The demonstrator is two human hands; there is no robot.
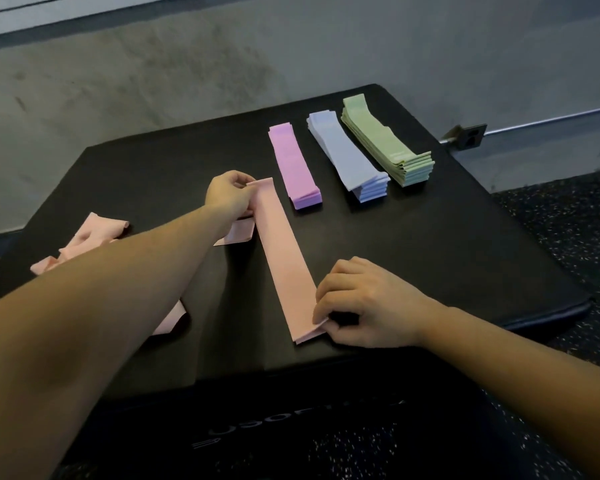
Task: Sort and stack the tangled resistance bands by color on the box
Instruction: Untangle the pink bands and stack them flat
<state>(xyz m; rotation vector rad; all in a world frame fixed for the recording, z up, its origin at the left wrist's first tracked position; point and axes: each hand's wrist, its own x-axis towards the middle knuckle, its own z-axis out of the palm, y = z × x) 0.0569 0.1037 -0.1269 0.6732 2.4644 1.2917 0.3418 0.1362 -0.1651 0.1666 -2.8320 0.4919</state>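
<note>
Here my left hand (227, 194) pinches the pink band's (284, 258) far end and my right hand (362, 303) its near end, tensioning it flat on the box (430, 258) beside the purple stack (295, 168); tangled pink bands (94, 237), seemingly unsorted, wait left.

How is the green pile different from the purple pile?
The green pile is much taller, with many bands, while the purple pile is low, with only a few. The green pile sits farthest right on the box; the purple pile is next to the pink band. Both are neat, flat and untouched.
</note>
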